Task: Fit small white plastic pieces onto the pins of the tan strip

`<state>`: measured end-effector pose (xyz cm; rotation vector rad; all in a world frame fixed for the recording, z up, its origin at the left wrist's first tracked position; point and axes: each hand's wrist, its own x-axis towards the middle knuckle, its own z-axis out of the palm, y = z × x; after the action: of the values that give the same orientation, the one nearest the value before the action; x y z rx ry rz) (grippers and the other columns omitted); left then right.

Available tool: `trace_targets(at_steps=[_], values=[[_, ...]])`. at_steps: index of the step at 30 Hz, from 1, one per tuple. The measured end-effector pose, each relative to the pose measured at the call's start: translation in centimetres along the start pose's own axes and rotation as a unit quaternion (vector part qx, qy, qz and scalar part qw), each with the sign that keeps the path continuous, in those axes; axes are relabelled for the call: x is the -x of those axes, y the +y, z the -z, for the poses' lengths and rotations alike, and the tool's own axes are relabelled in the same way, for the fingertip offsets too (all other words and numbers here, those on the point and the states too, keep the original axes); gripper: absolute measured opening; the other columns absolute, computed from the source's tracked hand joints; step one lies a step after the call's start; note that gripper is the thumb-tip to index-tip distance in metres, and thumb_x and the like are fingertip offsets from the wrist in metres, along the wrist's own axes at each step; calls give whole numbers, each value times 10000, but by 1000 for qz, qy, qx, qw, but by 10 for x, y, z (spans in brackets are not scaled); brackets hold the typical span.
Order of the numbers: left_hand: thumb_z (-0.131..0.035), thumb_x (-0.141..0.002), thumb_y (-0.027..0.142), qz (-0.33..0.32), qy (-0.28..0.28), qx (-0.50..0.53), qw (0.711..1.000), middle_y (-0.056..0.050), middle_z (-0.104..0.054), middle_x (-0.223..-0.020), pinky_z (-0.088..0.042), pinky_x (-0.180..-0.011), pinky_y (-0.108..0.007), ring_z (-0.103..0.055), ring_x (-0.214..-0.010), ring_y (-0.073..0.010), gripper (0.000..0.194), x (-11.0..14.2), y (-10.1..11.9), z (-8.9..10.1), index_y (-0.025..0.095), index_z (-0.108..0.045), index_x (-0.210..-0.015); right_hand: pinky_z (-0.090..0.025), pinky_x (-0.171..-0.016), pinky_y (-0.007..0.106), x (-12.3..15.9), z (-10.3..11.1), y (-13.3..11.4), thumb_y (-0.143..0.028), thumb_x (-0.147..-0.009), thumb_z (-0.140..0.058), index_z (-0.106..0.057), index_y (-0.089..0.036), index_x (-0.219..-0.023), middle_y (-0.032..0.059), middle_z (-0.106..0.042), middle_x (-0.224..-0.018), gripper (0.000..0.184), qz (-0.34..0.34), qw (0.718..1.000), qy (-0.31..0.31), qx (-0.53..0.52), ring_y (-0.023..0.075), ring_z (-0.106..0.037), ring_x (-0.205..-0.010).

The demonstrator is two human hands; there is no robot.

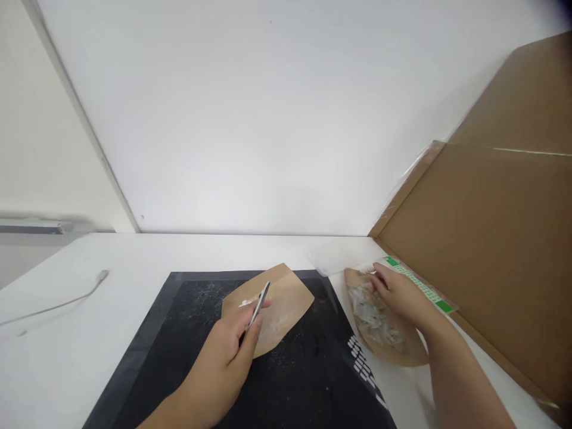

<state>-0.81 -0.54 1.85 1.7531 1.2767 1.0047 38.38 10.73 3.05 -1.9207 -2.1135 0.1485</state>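
Observation:
My left hand (pixel 227 342) is closed around a slim metal tool (pixel 260 305) that points up and away; its exact kind is unclear. Under the tool lies a brown paper sheet (pixel 295 298) with small white bits (pixel 248 301) on it. My right hand (pixel 397 295) is over a second brown paper piece (pixel 413 356), which bears a heap of crumpled translucent strips (pixel 373 319). Its thumb and forefinger are pinched close together near the heap's far edge. Whatever lies between those fingertips is too small to name.
A black mat (pixel 196 345) covers the middle of the white table (pixel 53 333). Green-and-white printed strip (pixel 422 286) lies beside a tall cardboard panel (pixel 500 238) on the right. Behind the mat is a clear plastic piece (pixel 330 262). A white cable (pixel 67 307) lies at left.

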Motion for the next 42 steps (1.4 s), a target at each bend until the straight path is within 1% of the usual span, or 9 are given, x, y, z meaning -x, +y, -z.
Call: trace_targets(at_steps=[8,11,14,18,21,24,30,37,42], values=[[-396,-1065,550,29,-8,8,1000,35,-550,-524,-520,-531,-289,-554,-472,-192,494,-1,0,1,224,-658,-1328,-393,-634,303,1,5,-6,-439,-943,-573,-443,-250,-753,10,-678,-745,297,15,1000,16,-19,199,-610,-685],[-390,-1065,554,37,-17,8,999,31,-575,-542,-538,-576,-304,-569,-487,-199,518,-1,0,0,213,-634,-1370,-409,-627,310,3,6,-6,-520,-913,-621,-459,-248,-744,8,-677,-732,359,-1,999,-9,-38,197,-609,-658],[-383,-1064,559,47,-21,4,999,23,-607,-561,-557,-636,-330,-594,-512,-214,545,-1,0,0,206,-617,-1407,-487,-733,331,7,8,-5,-564,-790,-761,-562,-239,-850,59,-737,-923,385,-10,995,-53,-81,247,-679,-840],[-412,-1055,549,38,-5,5,999,9,-650,-594,-567,-681,-345,-639,-569,-236,525,-1,2,1,216,-651,-1384,-502,-960,382,14,7,-1,-533,-579,-915,-616,-216,-1229,133,-678,-1287,783,-36,987,-126,-93,331,-637,-1187],[-420,-1057,537,30,-8,11,999,7,-655,-595,-564,-671,-335,-637,-570,-232,510,-1,4,1,220,-665,-1371,-468,-1037,405,16,6,-2,-536,-489,-947,-615,-216,-1286,126,-619,-1342,921,0,988,-142,-56,353,-576,-1255],[-412,-1062,532,37,-24,10,999,9,-653,-590,-556,-649,-323,-607,-534,-215,518,-1,4,1,212,-644,-1397,-444,-1071,410,16,3,-8,-524,-449,-955,-658,-222,-1164,112,-575,-1346,831,23,984,-171,-33,362,-509,-1293],[-413,-1051,548,51,-2,8,999,17,-635,-555,-567,-672,-339,-615,-533,-228,557,-1,-2,0,207,-631,-1434,-419,-1075,401,12,-2,-16,-441,-429,-957,-640,-223,-1087,126,-549,-1352,762,-5,984,-179,-7,384,-462,-1306],[-456,-1038,519,36,25,3,999,12,-664,-596,-581,-721,-344,-679,-632,-243,518,0,-1,0,228,-656,-1418,-470,-891,374,9,-5,-11,-344,-664,-799,-594,-237,-813,63,-690,-1039,275,17,988,-148,-29,326,-601,-1050],[-464,-1039,504,22,27,-1,999,7,-684,-620,-585,-757,-354,-694,-661,-246,503,1,-3,1,232,-660,-1414,-469,-868,371,5,-7,-1,-358,-775,-704,-610,-240,-840,42,-723,-1017,165,44,989,-132,-51,298,-623,-996]])
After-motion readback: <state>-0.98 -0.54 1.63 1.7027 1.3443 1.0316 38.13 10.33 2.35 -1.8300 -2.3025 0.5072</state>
